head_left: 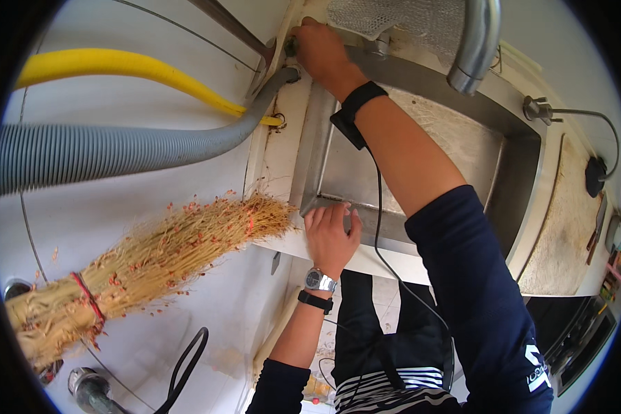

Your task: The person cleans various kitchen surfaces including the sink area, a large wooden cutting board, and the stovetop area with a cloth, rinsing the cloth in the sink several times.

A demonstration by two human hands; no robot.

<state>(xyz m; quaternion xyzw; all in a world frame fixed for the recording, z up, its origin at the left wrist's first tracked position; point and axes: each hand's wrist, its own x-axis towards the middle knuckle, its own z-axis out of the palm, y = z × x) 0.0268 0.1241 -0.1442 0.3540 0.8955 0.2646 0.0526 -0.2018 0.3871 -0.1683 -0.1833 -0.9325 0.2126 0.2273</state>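
Observation:
My right hand (323, 54) reaches to the far left corner of the counter. Its fingers are closed on a small dark-green scouring pad (290, 46), mostly hidden by the hand, against the counter by the wall. Just nearer to me, a grey corrugated hose (222, 135) enters a hole in the counter. My left hand (332, 235) rests palm down on the near left rim of the stainless steel sink (310, 155), holding nothing, thumb apart from the fingers. The sink basin lies below my right forearm.
A straw broom head (186, 248) juts in from the left, its tip close to my left hand. A yellow hose (150, 70) runs along the wall. The faucet (476, 46) hangs over the sink. A cutting board (559, 227) and a knife (597, 227) lie at right.

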